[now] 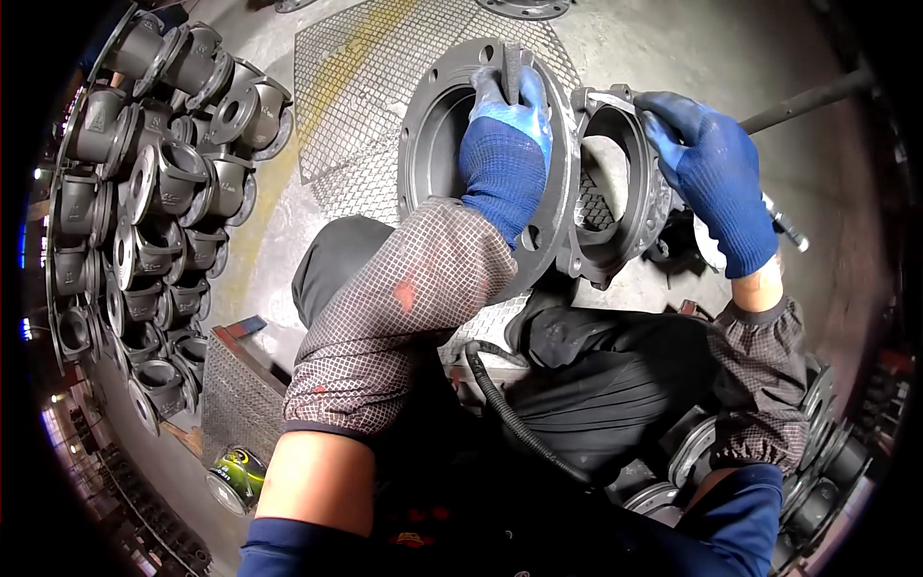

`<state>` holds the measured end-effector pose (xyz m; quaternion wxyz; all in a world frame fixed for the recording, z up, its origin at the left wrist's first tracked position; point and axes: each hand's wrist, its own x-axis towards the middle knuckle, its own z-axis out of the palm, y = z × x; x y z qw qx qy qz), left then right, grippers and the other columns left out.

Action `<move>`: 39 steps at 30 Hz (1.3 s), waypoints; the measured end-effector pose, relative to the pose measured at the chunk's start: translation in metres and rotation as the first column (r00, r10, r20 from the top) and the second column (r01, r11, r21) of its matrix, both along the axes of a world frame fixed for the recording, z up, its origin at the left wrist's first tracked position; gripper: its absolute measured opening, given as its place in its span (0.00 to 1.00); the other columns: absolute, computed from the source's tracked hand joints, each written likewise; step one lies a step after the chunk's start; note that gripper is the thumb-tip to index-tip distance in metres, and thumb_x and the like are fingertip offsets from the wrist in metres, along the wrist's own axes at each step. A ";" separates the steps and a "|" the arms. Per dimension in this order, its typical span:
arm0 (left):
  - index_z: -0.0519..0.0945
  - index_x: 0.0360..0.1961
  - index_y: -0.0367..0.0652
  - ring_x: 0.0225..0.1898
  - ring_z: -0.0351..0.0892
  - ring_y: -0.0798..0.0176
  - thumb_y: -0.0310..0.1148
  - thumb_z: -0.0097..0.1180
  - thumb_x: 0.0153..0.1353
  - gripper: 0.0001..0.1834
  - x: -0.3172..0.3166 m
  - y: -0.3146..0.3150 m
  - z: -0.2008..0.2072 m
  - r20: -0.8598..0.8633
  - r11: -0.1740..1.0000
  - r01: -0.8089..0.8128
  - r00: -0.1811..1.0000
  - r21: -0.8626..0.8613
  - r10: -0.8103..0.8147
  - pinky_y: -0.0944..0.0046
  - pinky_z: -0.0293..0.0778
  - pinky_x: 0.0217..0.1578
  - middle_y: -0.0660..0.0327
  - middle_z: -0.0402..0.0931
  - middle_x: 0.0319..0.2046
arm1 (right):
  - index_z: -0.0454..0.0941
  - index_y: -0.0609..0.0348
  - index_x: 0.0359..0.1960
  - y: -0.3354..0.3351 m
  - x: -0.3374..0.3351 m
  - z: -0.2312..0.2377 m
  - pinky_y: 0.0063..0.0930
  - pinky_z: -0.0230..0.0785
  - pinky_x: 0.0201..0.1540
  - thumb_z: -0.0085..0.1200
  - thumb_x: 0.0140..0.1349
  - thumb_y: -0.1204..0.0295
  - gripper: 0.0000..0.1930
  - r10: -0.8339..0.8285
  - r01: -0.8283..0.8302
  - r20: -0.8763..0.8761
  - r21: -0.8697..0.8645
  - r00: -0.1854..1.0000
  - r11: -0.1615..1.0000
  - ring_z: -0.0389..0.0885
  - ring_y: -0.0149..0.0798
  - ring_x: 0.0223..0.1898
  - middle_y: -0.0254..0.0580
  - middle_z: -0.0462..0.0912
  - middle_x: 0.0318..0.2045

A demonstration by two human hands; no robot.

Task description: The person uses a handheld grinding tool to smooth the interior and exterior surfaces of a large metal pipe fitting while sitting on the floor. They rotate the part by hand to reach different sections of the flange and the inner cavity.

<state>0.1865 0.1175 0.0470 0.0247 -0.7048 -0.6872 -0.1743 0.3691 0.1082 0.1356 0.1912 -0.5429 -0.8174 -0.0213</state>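
Upper centre of frame: my left hand (505,144), blue glove, fingers curled tight over the top rim of the big grey flanged valve body (437,135), which stands on edge above my lap. My right hand (711,173) is at upper right, fingers closed round a metal tool (606,96) laid on the casting's smaller flange (615,192). Left edge: stacked grey valve castings (154,192). Lower left: a green drink can (236,476). A black hose (510,413) crosses my lap.
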 end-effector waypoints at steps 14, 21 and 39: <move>0.66 0.55 0.32 0.33 0.82 0.44 0.48 0.46 0.64 0.29 0.006 0.007 0.000 0.711 0.971 -0.161 0.661 -0.179 0.241 0.53 0.80 0.32 0.40 0.78 0.33 | 0.81 0.50 0.34 0.023 -0.019 0.008 0.35 0.75 0.30 0.49 0.60 0.67 0.08 0.156 -0.150 0.523 -0.054 0.838 0.987 0.82 0.43 0.29 0.44 0.81 0.25; 0.67 0.53 0.32 0.34 0.81 0.43 0.48 0.47 0.64 0.28 0.009 0.009 -0.009 0.737 0.989 -0.146 0.667 -0.016 0.110 0.52 0.80 0.34 0.40 0.78 0.34 | 0.80 0.47 0.40 0.016 -0.024 0.020 0.33 0.74 0.26 0.52 0.57 0.69 0.09 0.147 -0.183 0.682 -0.020 0.716 0.983 0.82 0.40 0.29 0.38 0.80 0.26; 0.65 0.57 0.32 0.38 0.82 0.45 0.46 0.47 0.64 0.29 -0.004 0.021 -0.052 0.776 0.999 -0.041 0.630 -0.016 0.038 0.56 0.80 0.36 0.40 0.77 0.37 | 0.80 0.53 0.36 0.007 -0.067 0.028 0.32 0.76 0.26 0.52 0.58 0.70 0.07 0.098 0.074 0.748 -0.192 0.657 0.979 0.83 0.37 0.31 0.40 0.80 0.26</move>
